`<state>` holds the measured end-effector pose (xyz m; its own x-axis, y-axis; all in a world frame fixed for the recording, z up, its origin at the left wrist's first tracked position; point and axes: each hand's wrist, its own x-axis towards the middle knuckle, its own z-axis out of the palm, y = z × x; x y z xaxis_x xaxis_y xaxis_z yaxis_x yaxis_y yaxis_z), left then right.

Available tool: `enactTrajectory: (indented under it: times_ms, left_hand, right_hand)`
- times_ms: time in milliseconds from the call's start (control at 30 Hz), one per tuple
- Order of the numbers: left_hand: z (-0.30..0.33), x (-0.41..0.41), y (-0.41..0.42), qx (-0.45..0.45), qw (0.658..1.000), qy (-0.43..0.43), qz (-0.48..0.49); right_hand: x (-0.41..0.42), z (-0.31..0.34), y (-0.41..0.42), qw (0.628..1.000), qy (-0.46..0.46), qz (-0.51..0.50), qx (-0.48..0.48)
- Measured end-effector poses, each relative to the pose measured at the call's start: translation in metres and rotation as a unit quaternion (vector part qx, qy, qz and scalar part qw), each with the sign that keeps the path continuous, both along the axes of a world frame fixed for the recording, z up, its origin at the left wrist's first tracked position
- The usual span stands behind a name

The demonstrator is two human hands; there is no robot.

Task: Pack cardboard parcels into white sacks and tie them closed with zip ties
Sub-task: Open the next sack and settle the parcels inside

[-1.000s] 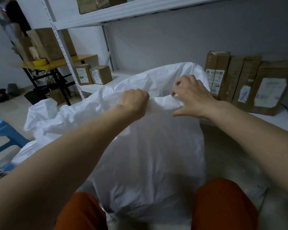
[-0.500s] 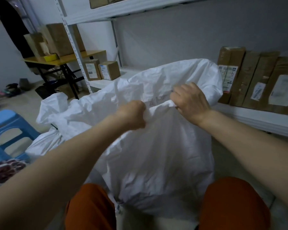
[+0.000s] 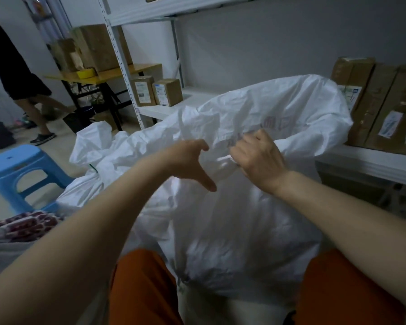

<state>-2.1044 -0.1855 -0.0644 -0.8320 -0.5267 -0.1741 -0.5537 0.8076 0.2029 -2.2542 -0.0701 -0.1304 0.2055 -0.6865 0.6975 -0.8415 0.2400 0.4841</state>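
My right hand [image 3: 258, 160] grips the sack [image 3: 232, 221] rim, left hand [image 3: 190, 160] open at nine o'clock; untied, no zip tie yet.

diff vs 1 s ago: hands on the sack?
The left hand let go of the white sack rim and opened, thumb spread. The right hand closed from a loose pinch into a bunched grip on the rim. Sack stays upright between the knees.
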Motion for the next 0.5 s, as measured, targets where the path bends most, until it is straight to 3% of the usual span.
enactTrajectory:
  times_ms: [67, 100, 167, 233, 367, 500]
  left_hand:
    - [0.0, 0.011, -0.002, 0.036, 0.999, -0.028, 0.0]
    - [-0.007, 0.015, -0.001, -0.009, 0.999, -0.032, -0.008]
    - [-0.023, 0.019, 0.002, -0.197, 0.98, 0.006, -0.03]
    - [-0.037, 0.023, -0.003, -0.318, 0.94, 0.109, -0.058]
    - [-0.055, 0.03, -0.027, -0.367, 0.887, 0.24, -0.142]
    - [-0.056, 0.03, -0.024, -0.383, 0.865, 0.274, -0.173]
  right_hand:
    - [-0.003, -0.003, -0.001, 0.999, 0.037, -0.003, -0.025]
    - [-0.004, -0.004, -0.002, 0.998, 0.05, -0.001, -0.035]
    - [-0.006, -0.006, -0.003, 0.997, 0.065, 0.006, -0.047]
    - [-0.006, -0.008, -0.002, 0.997, 0.067, 0.005, -0.04]
    - [0.005, -0.008, 0.003, 0.999, -0.009, -0.012, 0.034]
    - [0.042, -0.001, -0.011, 0.996, -0.084, 0.009, 0.03]
